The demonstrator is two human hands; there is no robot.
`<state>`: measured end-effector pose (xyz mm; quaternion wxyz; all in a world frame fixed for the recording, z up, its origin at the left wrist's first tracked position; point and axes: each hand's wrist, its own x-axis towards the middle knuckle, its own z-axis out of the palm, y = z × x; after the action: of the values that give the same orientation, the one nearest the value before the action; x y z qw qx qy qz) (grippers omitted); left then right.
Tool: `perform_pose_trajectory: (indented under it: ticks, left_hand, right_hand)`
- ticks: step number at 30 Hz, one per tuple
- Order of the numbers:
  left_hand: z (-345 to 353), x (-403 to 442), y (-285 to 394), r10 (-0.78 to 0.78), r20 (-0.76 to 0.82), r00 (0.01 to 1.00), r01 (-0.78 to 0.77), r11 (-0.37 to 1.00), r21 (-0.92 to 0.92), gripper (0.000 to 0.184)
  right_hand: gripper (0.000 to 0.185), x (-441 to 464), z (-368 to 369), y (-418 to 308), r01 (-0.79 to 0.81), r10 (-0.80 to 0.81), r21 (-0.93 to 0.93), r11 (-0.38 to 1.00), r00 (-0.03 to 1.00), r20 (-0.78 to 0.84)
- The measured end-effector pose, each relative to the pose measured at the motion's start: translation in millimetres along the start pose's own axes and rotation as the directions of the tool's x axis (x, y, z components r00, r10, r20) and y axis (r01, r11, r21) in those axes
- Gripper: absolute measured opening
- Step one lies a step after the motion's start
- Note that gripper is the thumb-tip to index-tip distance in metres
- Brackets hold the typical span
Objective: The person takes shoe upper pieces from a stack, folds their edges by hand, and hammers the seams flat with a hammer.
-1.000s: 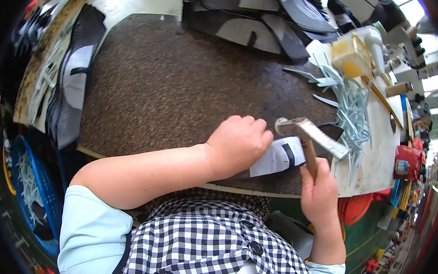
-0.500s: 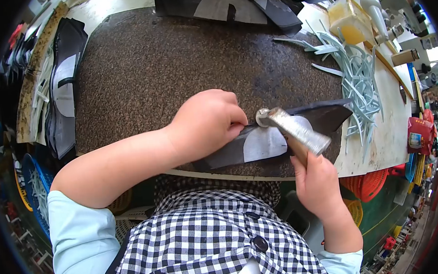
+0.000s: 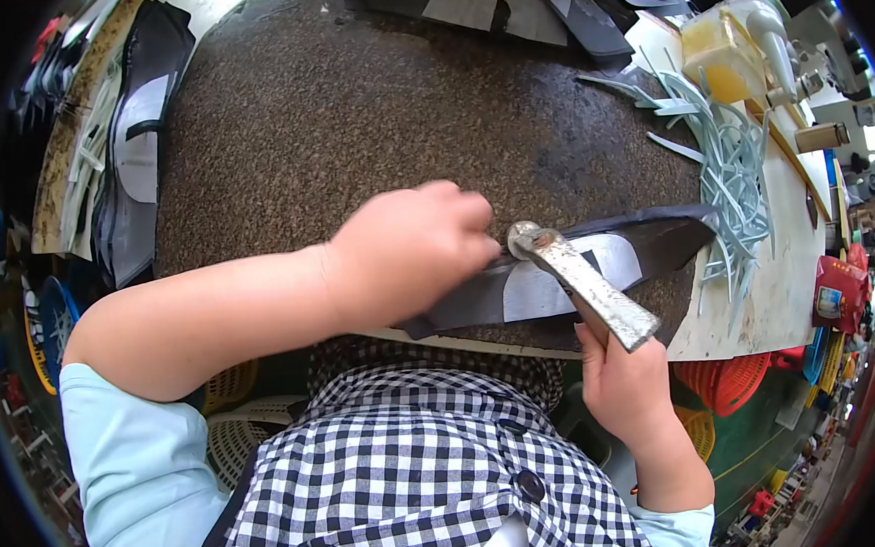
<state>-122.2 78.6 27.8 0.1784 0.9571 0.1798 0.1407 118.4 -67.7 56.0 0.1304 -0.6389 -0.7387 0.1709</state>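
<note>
A black piece with a pale half-round patch lies at the near edge of the dark, speckled board. My left hand is closed at the left part of its far edge, fingers curled and slightly blurred, the fingertips partly hidden. My right hand is wrapped round the wooden handle of a hammer. The hammer's round face is above the piece's far edge, close to my left fingertips; whether it touches the piece I cannot tell. The piece's right end rises in a fold near pale strips.
More black pieces are stacked at the board's far edge, others at its left. A container of yellowish material and a white bottle stand at the back right. Red and blue baskets sit below the table.
My left hand has moved left along the piece, and more of the piece's right end shows. The hammer has shifted slightly and remains in my right hand. The camera view has also shifted.
</note>
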Motion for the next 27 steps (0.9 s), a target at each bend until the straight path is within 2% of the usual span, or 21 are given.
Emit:
perform_pose_trajectory:
  ticks: [1,2,4,5,6,7,9,10,11,13,14,17,18,21,22,25,26,27]
  left_hand:
    - [-0.4,0.6,-8.8,-0.094,-0.025,0.995,0.09,0.987,-0.132,0.024]
    - [-0.4,1.0,-11.1,-0.099,-0.021,0.995,0.094,0.982,-0.162,0.018]
    - [-6.1,-0.1,5.5,0.062,0.089,0.994,-0.069,0.995,0.07,0.016]
    - [-6.9,-2.2,12.2,0.124,0.151,0.981,-0.15,0.973,0.176,0.016]
    - [-6.0,-5.6,13.0,0.182,0.139,0.973,-0.21,0.951,0.229,0.021]
    - [-6.8,-8.0,9.4,0.153,0.088,0.984,-0.166,0.972,0.169,0.023]
    - [-11.7,-11.0,-6.3,0.096,-0.001,0.995,-0.095,0.994,0.052,0.026]
    - [-10.0,-12.9,-13.2,0.049,-0.047,0.998,-0.047,0.998,0.028,0.027]
    - [-10.0,-14.1,-13.0,0.097,-0.038,0.995,-0.093,0.992,0.084,0.026]
    - [-11.1,-15.8,-3.3,0.179,-0.018,0.984,-0.172,0.968,0.184,0.025]
    - [-8.0,-17.4,0.3,0.179,-0.017,0.984,-0.17,0.957,0.233,0.025]
    - [-3.3,-23.7,-17.7,0.036,-0.186,0.982,-0.025,0.998,0.061,0.025]
    - [-3.2,-21.8,-19.3,-0.016,-0.22,0.975,0.01,1.0,-0.027,0.024]
    - [-9.5,-22.2,-2.7,0.014,-0.083,0.996,-0.001,0.988,0.153,0.017]
    - [-11.4,-21.4,2.0,-0.027,-0.056,0.998,0.036,0.984,0.173,0.015]
    - [3.5,-32.6,-9.3,-0.201,-0.237,0.951,0.186,0.979,-0.084,0.015]
    - [6.5,-35.3,-16.6,-0.181,-0.285,0.941,0.139,0.977,-0.159,0.016]
    - [5.4,-35.3,-16.4,-0.139,-0.264,0.954,0.117,0.988,-0.098,0.016]
  right_hand:
    - [0.029,-0.7,3.3,-0.2,0.019,-0.018,0.007,1.0,0.999,-0.044]
    - [0.028,0.9,0.1,-2.2,-0.032,0.032,0.006,0.999,0.999,-0.021]
    - [0.024,4.0,-6.3,-4.6,-0.125,0.125,0.047,0.991,0.992,0.0]
    - [0.025,6.3,-6.7,-7.6,-0.054,0.054,0.016,0.998,0.997,-0.051]
    - [0.026,9.0,-5.5,-12.7,0.019,-0.02,-0.015,1.0,0.995,-0.1]
    - [0.027,11.0,-4.4,-15.7,0.088,-0.094,-0.046,0.995,0.984,-0.153]
    - [0.034,4.1,7.2,-11.6,0.031,-0.031,0.009,0.999,0.999,0.02]
    - [0.032,5.2,6.0,-14.8,0.017,-0.017,-0.014,1.0,1.0,0.004]
    - [0.03,6.9,3.5,-18.0,0.003,-0.004,-0.039,0.999,1.0,-0.01]
    - [0.029,11.1,-1.5,-16.5,-0.067,0.066,0.059,0.996,0.998,0.013]
    - [0.027,12.4,-2.9,-17.3,-0.016,0.017,0.024,1.0,1.0,-0.013]
    - [0.027,13.7,8.1,-20.7,0.087,-0.087,-0.012,0.996,0.996,0.016]
    - [0.027,14.4,9.6,-21.9,0.079,-0.079,-0.001,0.997,0.997,0.021]
    - [0.03,21.4,-1.3,-22.4,0.015,-0.017,0.037,0.999,0.999,0.039]
    - [0.03,23.3,-1.7,-21.3,0.077,-0.077,-0.008,0.997,0.997,0.022]
    - [0.031,27.0,3.3,-28.2,0.107,-0.106,0.001,0.994,0.991,0.076]
    - [0.03,27.6,1.6,-30.5,0.09,-0.087,-0.042,0.995,0.994,0.071]
    - [0.03,27.4,1.2,-30.0,0.085,-0.082,-0.04,0.996,0.994,0.071]
